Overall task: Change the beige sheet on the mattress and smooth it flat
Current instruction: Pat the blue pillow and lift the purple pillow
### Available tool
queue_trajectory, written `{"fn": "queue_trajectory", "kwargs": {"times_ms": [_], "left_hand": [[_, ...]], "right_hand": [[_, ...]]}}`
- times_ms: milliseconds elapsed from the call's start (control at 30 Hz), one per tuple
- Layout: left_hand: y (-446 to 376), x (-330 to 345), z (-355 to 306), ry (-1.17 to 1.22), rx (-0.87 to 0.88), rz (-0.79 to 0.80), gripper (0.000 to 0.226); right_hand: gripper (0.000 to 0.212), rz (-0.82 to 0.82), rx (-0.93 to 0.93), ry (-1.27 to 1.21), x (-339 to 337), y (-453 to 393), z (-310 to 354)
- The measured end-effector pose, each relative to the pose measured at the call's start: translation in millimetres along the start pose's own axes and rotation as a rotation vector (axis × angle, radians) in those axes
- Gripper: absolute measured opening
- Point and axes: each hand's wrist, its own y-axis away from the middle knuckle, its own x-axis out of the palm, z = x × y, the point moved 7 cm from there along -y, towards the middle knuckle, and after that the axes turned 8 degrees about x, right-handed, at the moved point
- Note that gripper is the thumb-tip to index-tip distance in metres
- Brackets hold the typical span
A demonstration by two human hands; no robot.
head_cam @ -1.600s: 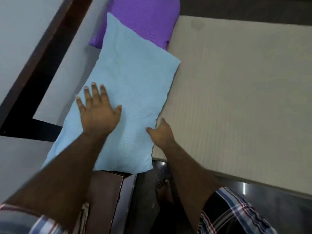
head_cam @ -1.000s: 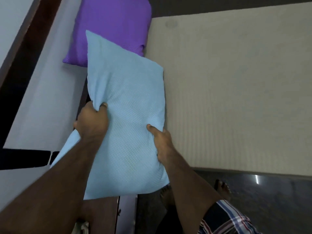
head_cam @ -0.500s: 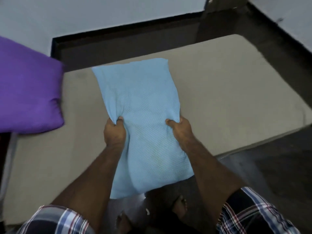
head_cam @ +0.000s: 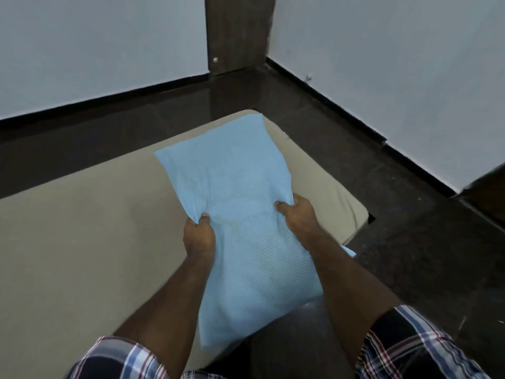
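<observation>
My left hand (head_cam: 198,236) and right hand (head_cam: 297,216) grip the blue pillow (head_cam: 240,228) by its long sides, its length pointing away over the beige sheet's (head_cam: 82,242) far corner.

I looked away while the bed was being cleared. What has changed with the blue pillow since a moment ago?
Both hands, left hand and right hand, took a grip on the light blue dotted pillow and carried it to the beige sheet's other end. The sheet stays on.
</observation>
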Motion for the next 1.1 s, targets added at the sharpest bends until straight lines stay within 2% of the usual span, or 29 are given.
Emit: {"fn": "queue_trajectory", "kwargs": {"times_ms": [300,433,500,600,667,733,767,867,967,1100], "left_hand": [[-39,213,11,-0.064,-0.116,0.137,0.035],[-44,288,37,-0.165,-0.148,0.284,0.036],[-50,319,57,-0.384,-0.162,0.402,0.043],[-50,355,81,-0.869,-0.111,0.534,0.070],[-34,387,82,-1.062,0.077,0.564,0.078],[-12,419,77,-1.164,0.296,0.553,0.073],[-7,430,82,-1.208,0.317,0.552,0.072],[-3,437,94,-1.313,0.194,0.606,0.070],[-4,435,90,-1.322,0.216,0.610,0.069],[-4,414,72,-1.295,0.196,0.576,0.070]], "right_hand": [[0.031,-0.073,0.073,0.259,-110,-183,8],[0.036,-0.068,0.090,0.390,-156,-253,-8],[0.045,-0.055,0.122,0.554,-181,-291,-24],[0.074,-0.016,0.182,1.025,-209,-336,-63],[0.087,0.128,0.186,1.091,-203,-349,-97],[0.084,0.266,0.166,1.114,-188,-347,-123],[0.082,0.294,0.155,1.144,-183,-346,-132],[0.081,0.278,0.090,1.194,-177,-342,-133],[0.083,0.238,-0.051,1.210,-164,-337,-118],[0.086,0.281,-0.156,1.266,-137,-318,-100]]}}
